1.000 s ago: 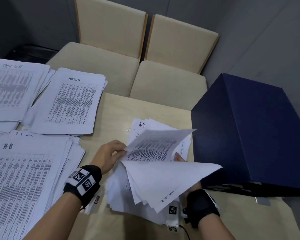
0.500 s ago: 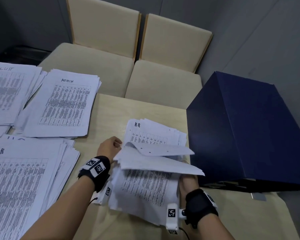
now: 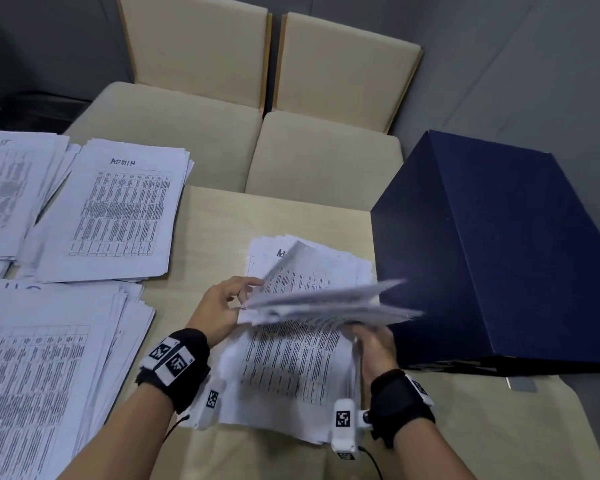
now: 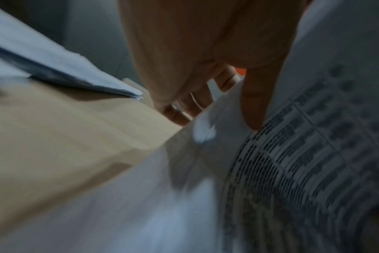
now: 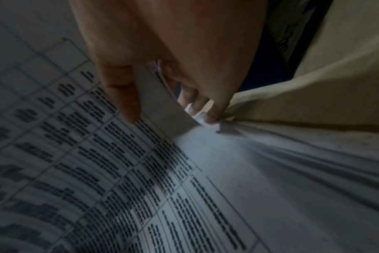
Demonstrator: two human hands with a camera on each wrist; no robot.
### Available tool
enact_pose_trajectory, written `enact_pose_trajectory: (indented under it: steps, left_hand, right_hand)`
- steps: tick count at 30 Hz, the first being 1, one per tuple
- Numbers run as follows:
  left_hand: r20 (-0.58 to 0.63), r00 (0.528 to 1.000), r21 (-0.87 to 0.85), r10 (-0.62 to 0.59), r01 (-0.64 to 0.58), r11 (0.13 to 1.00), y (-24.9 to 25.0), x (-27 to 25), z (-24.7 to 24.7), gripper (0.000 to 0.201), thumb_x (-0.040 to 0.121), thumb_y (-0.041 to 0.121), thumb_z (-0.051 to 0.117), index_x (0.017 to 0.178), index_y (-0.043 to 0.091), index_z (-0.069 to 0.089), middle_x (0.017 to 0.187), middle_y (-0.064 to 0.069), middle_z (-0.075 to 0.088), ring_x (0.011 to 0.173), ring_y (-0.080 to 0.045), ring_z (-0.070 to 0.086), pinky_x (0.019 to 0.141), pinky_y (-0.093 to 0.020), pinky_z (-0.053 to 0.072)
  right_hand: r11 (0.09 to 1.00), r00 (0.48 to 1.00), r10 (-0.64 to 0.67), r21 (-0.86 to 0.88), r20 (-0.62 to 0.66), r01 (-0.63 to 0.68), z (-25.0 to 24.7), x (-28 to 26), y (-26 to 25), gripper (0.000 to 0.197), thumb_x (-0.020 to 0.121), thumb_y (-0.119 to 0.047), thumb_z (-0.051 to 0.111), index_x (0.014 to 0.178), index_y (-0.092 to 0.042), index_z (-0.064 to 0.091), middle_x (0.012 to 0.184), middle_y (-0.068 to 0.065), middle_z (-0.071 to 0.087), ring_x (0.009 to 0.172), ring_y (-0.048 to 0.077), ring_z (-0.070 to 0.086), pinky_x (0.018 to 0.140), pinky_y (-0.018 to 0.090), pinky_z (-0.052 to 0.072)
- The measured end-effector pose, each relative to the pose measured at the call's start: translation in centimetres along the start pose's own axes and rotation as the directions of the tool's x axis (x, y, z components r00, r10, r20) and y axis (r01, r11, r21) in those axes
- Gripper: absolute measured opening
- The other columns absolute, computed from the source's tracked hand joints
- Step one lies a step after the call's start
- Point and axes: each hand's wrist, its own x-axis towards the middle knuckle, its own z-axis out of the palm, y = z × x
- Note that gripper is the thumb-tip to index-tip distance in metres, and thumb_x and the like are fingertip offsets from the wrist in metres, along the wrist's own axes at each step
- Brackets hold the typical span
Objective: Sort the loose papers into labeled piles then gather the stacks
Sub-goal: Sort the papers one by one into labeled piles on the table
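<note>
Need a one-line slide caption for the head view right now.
Both hands, left hand and right hand, leaf through the unsorted paper stack beside a dark blue box; ADMIN pile waits.

I see the unsorted stack (image 3: 291, 368) of white printed sheets lying on the table in front of me, just beside the dark blue box. Its upper sheets (image 3: 323, 299) are lifted and fanned out, blurred, partly covering the handwritten label on the page beneath. The exposed page shows a dense black table of text. To the left lies the ADMIN pile (image 3: 118, 209), flat and slightly splayed, its label handwritten above a printed grid. Nearer me on the left is the H-R pile (image 3: 42, 375), thicker, with edges fanned unevenly. A fourth pile (image 3: 7, 188) sits at the far left, its heading too cropped to read.
</note>
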Motion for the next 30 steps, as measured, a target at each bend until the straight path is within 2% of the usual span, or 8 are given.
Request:
enact_pose_trajectory:
  steps: [2, 5, 11, 14, 18, 23, 28, 30]
  left_hand:
    - [0.031, 0.998, -0.203, -0.061, 0.066, 0.977, 0.3, -0.5, 0.2, 0.024, 0.058, 0.003, 0.070, 0.054, 0.013, 0.049, 0.114, 0.003, 0.073, 0.115, -0.010, 0.064, 0.090, -0.031, 0.048]
    - [0.033, 0.992, -0.402, -0.125, 0.128, 0.907, 1.3, -1.0, 0.5, 0.021, 0.060, -0.007, 0.061, 0.061, 0.005, 0.044, 0.098, -0.020, 0.074, 0.092, -0.024, 0.072, 0.068, -0.028, 0.055]
    - [0.018, 0.955, -0.500, -0.295, 0.265, 0.825, 0.9, 0.2, -0.1, 0.022, 0.073, -0.018, 0.058, 0.077, 0.003, 0.058, 0.099, -0.021, 0.073, 0.083, -0.027, 0.071, 0.066, -0.027, 0.055]
    - [-0.325, 0.866, -0.167, -0.380, 0.343, 0.924, -1.2, 2.5, 0.0, 0.019, 0.084, -0.003, 0.061, 0.075, 0.015, 0.062, 0.088, -0.014, 0.070, 0.083, -0.031, 0.068, 0.070, -0.034, 0.051]
    - [-0.210, 0.900, 0.418, -0.381, 0.435, 0.798, -1.1, 3.0, 0.6, 0.013, 0.084, 0.012, 0.066, 0.078, 0.016, 0.056, 0.081, -0.005, 0.061, 0.078, -0.025, 0.054, 0.069, -0.027, 0.039]
    - [-0.183, 0.940, 0.561, -0.288, 0.340, 0.755, -1.5, 2.1, 1.1, 0.039, 0.088, 0.018, 0.062, 0.057, 0.014, 0.039, 0.054, -0.004, 0.041, 0.059, -0.027, 0.043, 0.050, -0.028, 0.027]
    - [-0.284, 0.939, 0.758, -0.193, 0.343, 0.555, -0.2, -0.1, -0.6, 0.048, 0.101, 0.042, 0.040, 0.071, 0.010, 0.061, 0.069, -0.009, 0.058, 0.066, -0.028, 0.053, 0.062, -0.030, 0.040]
    - [-0.263, 0.962, 0.713, -0.074, 0.245, 0.657, 0.1, -0.8, -1.3, 0.043, 0.101, 0.037, 0.045, 0.072, 0.011, 0.063, 0.068, -0.009, 0.063, 0.064, -0.028, 0.053, 0.061, -0.031, 0.039]
  right_hand:
    - [0.979, 0.999, 0.027, -0.203, -0.044, -0.036, -0.9, -0.1, -0.7, 0.066, 0.098, -0.040, 0.056, 0.152, -0.010, 0.032, 0.118, 0.020, 0.065, 0.114, 0.024, 0.063, 0.092, 0.034, 0.051]
    - [0.985, 0.994, 0.094, -0.151, 0.059, -0.084, 1.3, -1.0, -2.5, 0.023, 0.089, -0.027, 0.072, 0.109, -0.015, 0.072, 0.092, 0.008, 0.072, 0.075, 0.025, 0.068, 0.046, 0.018, 0.050]
    - [0.966, 0.959, -0.248, -0.034, 0.139, 0.255, 0.3, -1.2, -0.1, 0.009, 0.088, -0.009, 0.055, 0.087, -0.018, 0.054, 0.078, -0.001, 0.061, 0.070, 0.016, 0.054, 0.060, 0.025, 0.044]
    - [0.931, 0.919, -0.358, -0.018, 0.165, 0.366, 0.1, -1.4, 0.3, 0.020, 0.075, -0.017, 0.055, 0.093, -0.013, 0.060, 0.077, -0.005, 0.065, 0.071, 0.009, 0.059, 0.068, 0.023, 0.048]
    - [0.937, 0.911, -0.323, -0.053, 0.258, 0.347, -0.7, -1.2, 0.8, 0.018, 0.067, -0.013, 0.057, 0.081, -0.003, 0.063, 0.077, 0.004, 0.068, 0.066, 0.017, 0.061, 0.056, 0.025, 0.050]
    - [0.934, 0.909, -0.343, -0.018, 0.236, 0.357, -1.3, -1.3, 0.7, 0.017, 0.068, -0.012, 0.055, 0.081, -0.003, 0.062, 0.074, 0.003, 0.069, 0.062, 0.015, 0.063, 0.053, 0.029, 0.051]
    - [0.951, 0.940, -0.306, 0.010, 0.148, 0.308, -1.1, -1.0, 0.8, 0.010, 0.087, -0.008, 0.058, 0.081, -0.010, 0.066, 0.081, 0.004, 0.069, 0.075, 0.024, 0.059, 0.062, 0.031, 0.049]
    - [0.963, 0.947, -0.271, 0.044, 0.171, 0.267, -0.5, -1.2, 0.6, 0.017, 0.093, -0.004, 0.054, 0.088, -0.008, 0.069, 0.084, 0.003, 0.074, 0.077, 0.025, 0.066, 0.058, 0.028, 0.054]
